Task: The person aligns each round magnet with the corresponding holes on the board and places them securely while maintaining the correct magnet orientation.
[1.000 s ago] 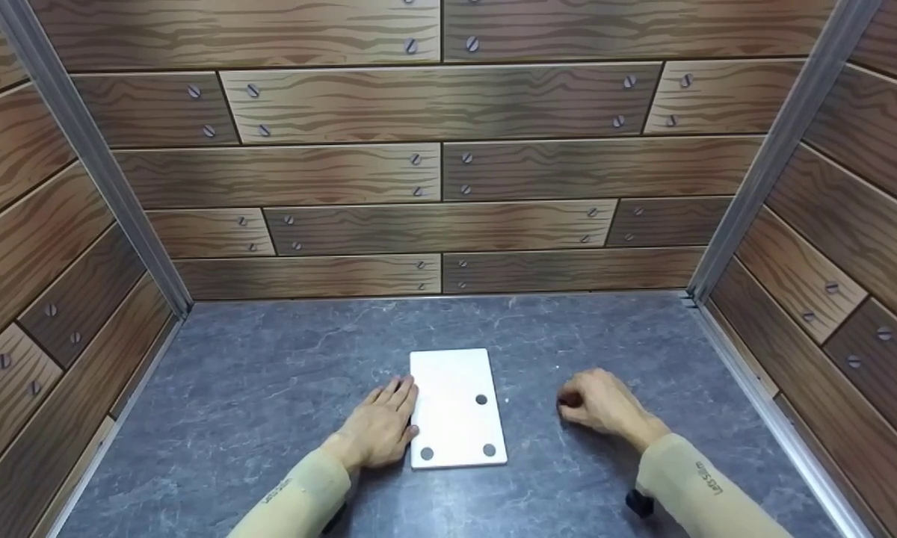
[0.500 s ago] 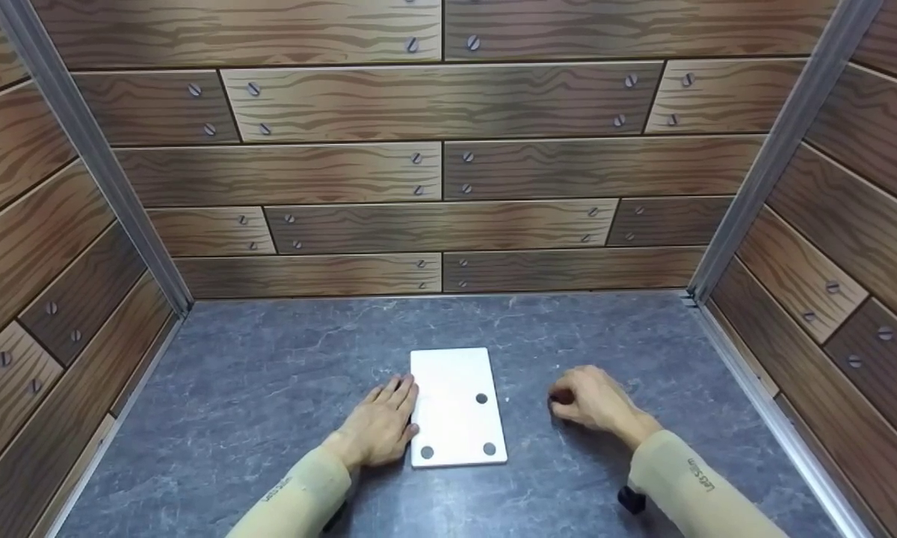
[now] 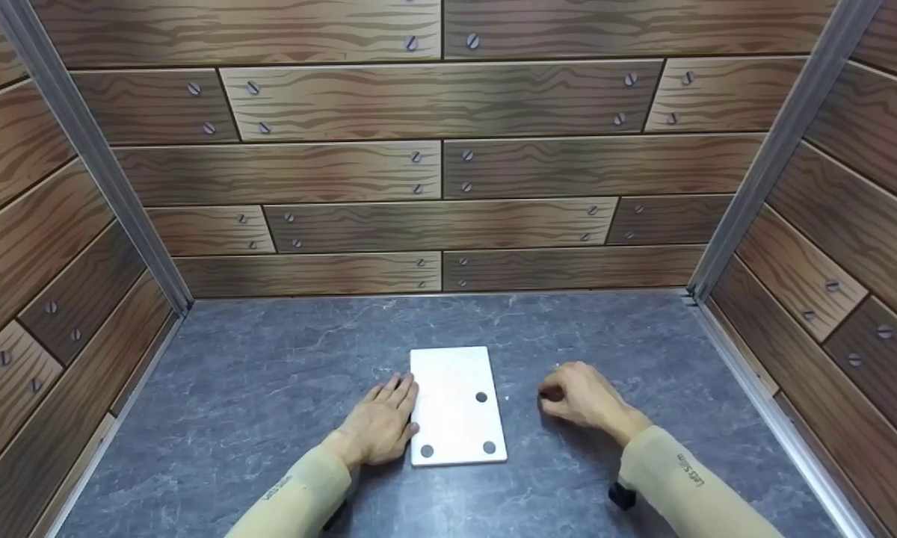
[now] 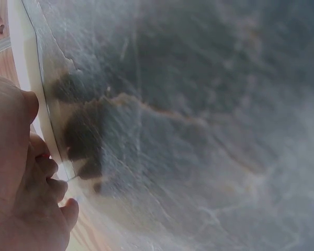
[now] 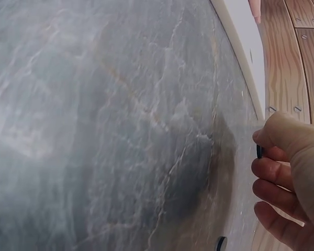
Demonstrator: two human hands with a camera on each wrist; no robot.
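Note:
A white rectangular board (image 3: 454,396) lies on the dark marbled table, with three dark round spots on its face. Along its left edge, my left hand (image 3: 374,426) rests with outstretched fingers touching the rim; the left wrist view shows these fingers beside the board's pale edge (image 4: 35,68). To the right of the board and apart from it, my right hand (image 3: 584,394) pinches a small dark disc (image 5: 259,151) between thumb and forefinger, the other fingers loosely curled. The disc is mostly hidden by the fingers.
Another small dark disc (image 5: 221,243) shows at the bottom of the right wrist view; I cannot make it out in the head view. Wood-patterned walls (image 3: 441,224) enclose the marbled tabletop (image 3: 269,351) at the back and sides, with metal rails at the corners.
My right hand has moved left toward the board, still pinching the disc. The left hand and the board have stayed in place.

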